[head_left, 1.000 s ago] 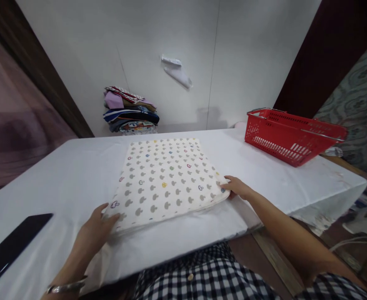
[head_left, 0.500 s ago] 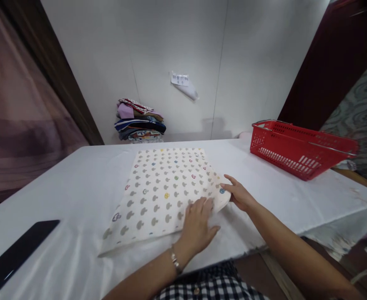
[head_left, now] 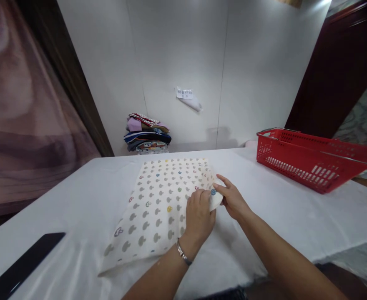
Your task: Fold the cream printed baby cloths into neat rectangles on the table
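Note:
A cream cloth printed with grey mushrooms and a few coloured ones lies spread over the white-covered table. Its right edge is lifted and bent inward between my hands. My left hand, with a silver bracelet at the wrist, grips the cloth near that edge, thumb tucked under. Just to the right, my right hand pinches the raised corner between thumb and fingers. A blue mushroom print shows on the curled part between the two hands. Part of the edge is hidden behind my fingers.
On the right of the table stands a red plastic basket with metal handles. A stack of folded fabrics sits by the back wall. At the left front lies a flat black device. A paper label hangs on the wall.
My left hand has closed from lying loosely on the cloth to gripping its edge. My right hand has drawn slightly left, and the edge is curled more. The view has tilted up slightly.

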A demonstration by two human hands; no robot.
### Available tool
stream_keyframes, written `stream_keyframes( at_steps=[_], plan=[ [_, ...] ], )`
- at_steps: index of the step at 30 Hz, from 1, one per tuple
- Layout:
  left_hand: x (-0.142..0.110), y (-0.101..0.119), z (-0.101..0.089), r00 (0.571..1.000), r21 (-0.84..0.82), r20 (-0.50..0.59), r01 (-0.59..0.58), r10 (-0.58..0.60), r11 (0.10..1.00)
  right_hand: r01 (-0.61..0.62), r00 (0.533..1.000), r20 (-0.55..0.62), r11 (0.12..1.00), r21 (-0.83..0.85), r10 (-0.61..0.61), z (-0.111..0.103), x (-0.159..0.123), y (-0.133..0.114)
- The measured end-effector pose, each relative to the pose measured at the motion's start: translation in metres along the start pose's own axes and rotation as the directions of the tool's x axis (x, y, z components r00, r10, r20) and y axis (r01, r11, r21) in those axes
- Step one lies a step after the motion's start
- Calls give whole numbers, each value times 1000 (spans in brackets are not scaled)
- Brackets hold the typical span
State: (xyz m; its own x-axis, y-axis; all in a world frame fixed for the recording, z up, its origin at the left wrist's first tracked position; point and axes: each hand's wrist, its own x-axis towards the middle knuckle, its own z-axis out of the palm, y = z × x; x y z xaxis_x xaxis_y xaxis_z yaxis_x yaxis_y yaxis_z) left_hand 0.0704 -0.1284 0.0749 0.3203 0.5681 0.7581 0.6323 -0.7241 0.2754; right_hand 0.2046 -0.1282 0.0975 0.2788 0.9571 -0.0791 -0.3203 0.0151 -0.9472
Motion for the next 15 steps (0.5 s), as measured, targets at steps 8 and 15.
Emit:
stream_keyframes(
  at_steps=[8, 15],
  plan=[
    [16, -7, -35, 1000, -120, 5, 27, -27, 992, 67, 993, 90, 995, 70, -73, 34, -6, -11],
    [39, -32, -84, 976, -242, 28, 218, -218, 945, 131, 956, 258, 990, 56, -141, 28, -3, 27]
  ],
)
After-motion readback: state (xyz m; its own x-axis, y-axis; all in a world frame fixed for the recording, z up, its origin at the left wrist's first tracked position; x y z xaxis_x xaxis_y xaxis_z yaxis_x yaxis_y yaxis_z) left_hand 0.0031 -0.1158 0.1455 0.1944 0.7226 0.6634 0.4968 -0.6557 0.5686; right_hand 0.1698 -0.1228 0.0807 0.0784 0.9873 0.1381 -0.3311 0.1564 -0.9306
